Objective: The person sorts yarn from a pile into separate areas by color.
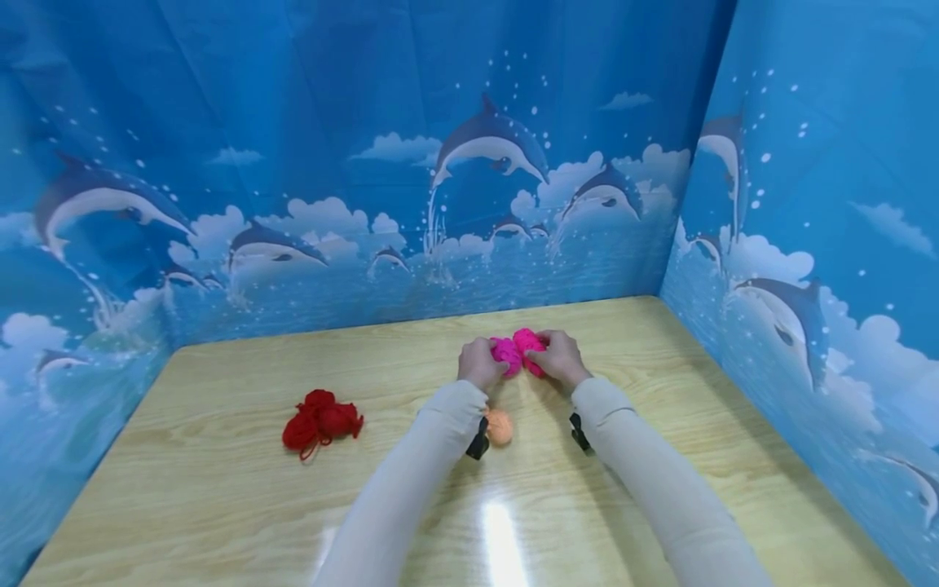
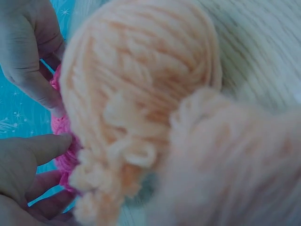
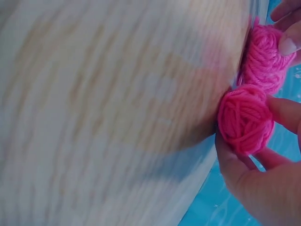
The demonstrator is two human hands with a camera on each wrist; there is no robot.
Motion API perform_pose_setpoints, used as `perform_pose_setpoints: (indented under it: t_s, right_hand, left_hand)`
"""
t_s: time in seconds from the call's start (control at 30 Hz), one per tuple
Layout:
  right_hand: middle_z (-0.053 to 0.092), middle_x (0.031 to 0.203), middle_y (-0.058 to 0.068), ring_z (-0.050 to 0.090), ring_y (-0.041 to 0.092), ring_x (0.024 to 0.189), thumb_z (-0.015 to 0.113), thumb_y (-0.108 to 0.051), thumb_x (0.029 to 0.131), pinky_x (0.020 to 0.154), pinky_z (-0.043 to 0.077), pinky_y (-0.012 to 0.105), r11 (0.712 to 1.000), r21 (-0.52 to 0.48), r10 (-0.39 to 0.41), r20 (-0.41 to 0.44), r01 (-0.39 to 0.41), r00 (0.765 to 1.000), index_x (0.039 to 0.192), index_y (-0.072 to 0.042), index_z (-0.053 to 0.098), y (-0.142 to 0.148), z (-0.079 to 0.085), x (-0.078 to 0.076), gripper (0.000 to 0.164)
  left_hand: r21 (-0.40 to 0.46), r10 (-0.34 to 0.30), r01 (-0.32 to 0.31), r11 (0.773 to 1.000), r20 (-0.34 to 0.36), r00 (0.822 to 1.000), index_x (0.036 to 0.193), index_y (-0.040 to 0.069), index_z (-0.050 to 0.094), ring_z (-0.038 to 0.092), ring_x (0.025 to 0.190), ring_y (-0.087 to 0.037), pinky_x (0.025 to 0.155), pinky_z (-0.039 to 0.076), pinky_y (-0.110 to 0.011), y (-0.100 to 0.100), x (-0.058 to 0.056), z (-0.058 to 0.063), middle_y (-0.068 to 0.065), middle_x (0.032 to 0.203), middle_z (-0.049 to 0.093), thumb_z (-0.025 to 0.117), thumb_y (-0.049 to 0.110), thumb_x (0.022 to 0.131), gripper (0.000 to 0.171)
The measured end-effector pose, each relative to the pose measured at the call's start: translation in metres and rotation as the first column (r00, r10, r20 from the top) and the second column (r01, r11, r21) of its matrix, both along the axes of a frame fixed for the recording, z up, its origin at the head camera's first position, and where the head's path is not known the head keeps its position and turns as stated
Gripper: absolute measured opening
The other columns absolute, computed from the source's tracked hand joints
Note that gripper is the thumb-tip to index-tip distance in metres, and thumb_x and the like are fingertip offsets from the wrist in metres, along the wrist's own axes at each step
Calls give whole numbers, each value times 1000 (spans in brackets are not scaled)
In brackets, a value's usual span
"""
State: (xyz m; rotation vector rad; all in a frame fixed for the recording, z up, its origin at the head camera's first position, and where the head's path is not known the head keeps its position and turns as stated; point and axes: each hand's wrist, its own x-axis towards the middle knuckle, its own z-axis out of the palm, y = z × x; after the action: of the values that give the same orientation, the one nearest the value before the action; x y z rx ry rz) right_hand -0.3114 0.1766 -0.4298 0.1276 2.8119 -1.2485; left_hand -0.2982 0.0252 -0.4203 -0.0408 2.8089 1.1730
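Near the back of the table, my left hand (image 1: 480, 363) grips a magenta ball of yarn (image 1: 506, 355) between thumb and fingers. Just to its right, my right hand (image 1: 561, 359) holds a hot-pink ball of yarn (image 1: 528, 349), the thumb on its near side. The two balls sit side by side, their edges meeting in the head view. From the right wrist, the hot-pink ball (image 3: 245, 120) shows round and tightly wound, the magenta one (image 3: 268, 59) behind it. Peach yarn (image 2: 141, 61) fills much of the left wrist view, largely covering the magenta ball there.
A peach ball of yarn (image 1: 500, 428) lies on the wooden table (image 1: 220, 489) beside the left wrist, partly hidden by it. Several red balls of yarn (image 1: 321, 422) are clustered to the left, with a loose strand. A blue dolphin-print curtain (image 1: 330, 122) borders the back and right.
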Motion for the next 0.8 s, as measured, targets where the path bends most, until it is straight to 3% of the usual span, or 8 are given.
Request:
perform_pose_setpoints:
  t_s: [0.5, 0.8]
  right_hand:
    - [56, 130, 24, 52, 36, 119, 66, -18, 91, 98, 46, 44, 999, 39, -2, -11, 2, 1000, 132, 5, 53, -1, 1, 1, 49]
    - [56, 129, 24, 53, 35, 116, 65, -18, 91, 97, 47, 43, 1000, 26, 1, -5, 0, 1000, 130, 6, 54, 0, 3, 0, 48]
  left_hand:
    - [-21, -24, 24, 999, -28, 999, 127, 4, 62, 60, 114, -26, 90, 53, -34, -2, 1, -2, -13, 124, 64, 73, 15, 85, 45]
    - [-1, -25, 25, 1000, -61, 998, 126, 8, 64, 59, 116, -26, 96, 49, -35, -1, 2, 1, -10, 124, 64, 74, 15, 85, 43]
